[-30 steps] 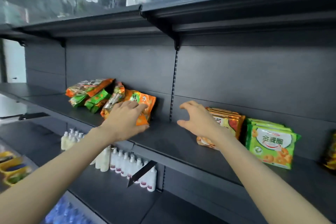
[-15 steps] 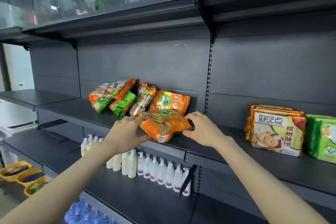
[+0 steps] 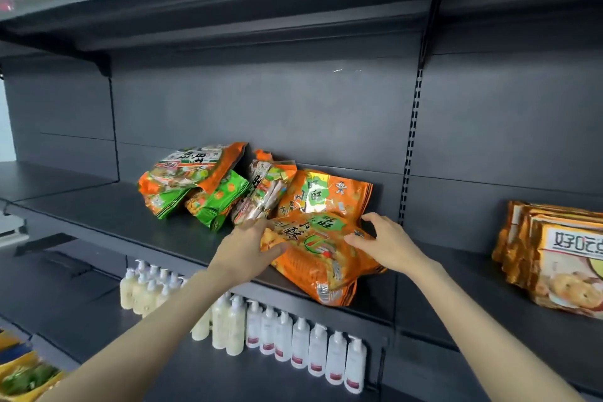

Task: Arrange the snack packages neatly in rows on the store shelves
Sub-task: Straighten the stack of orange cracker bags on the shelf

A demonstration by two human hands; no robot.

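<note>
Held bag: an orange snack bag [image 3: 321,258] is gripped from both sides at the front edge of the dark middle shelf [image 3: 107,219], its lower end hanging past that edge.
Left hand: the left hand [image 3: 243,248] is closed on the bag's left end, thumb on top and fingers tucked under.
Right hand: the right hand [image 3: 385,245] is laid on the bag's right end, fingers curled over its top corner and thumb pressed on the printed face.
Loose pile: a second orange bag [image 3: 326,192] is leaned on the back panel just behind the held one; an orange-and-green bag [image 3: 182,176], a green bag [image 3: 218,199] and a narrow mixed bag [image 3: 264,192] are slumped together to its left.
Right end of shelf: orange cookie packs [image 3: 554,254] are stood in a row, well apart from the pile.
Lower shelf: pump bottles [image 3: 293,336] are lined up along the back.
</note>
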